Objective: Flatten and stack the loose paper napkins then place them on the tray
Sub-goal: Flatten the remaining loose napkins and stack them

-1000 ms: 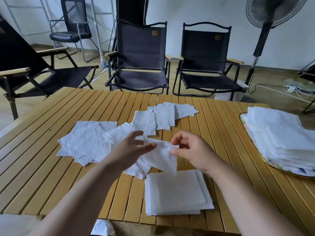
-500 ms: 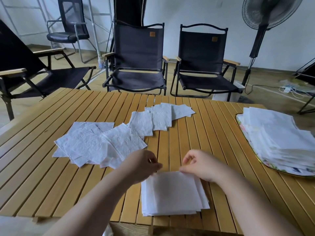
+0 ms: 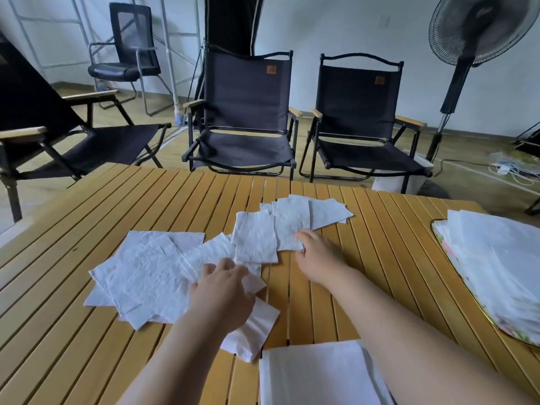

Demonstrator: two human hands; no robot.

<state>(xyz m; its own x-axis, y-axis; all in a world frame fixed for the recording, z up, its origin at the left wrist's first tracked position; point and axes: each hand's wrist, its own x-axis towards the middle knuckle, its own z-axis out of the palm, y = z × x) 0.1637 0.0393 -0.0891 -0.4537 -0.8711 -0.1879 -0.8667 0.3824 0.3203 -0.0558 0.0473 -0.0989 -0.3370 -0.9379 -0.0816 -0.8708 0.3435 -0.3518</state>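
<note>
Left hand (image 3: 225, 290) presses flat-fingered on the loose napkins (image 3: 152, 270), while right hand (image 3: 318, 255) touches a farther napkin (image 3: 289, 226), grip unclear, presumably gathering both for the stack (image 3: 315, 375).

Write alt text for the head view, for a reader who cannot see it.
A person's left hand and right hand rest on loose crumpled white paper napkins scattered across a slatted yellow wooden table. A neat white napkin stack lies at the near edge; a floral-rimmed tray at the right holds more.
</note>
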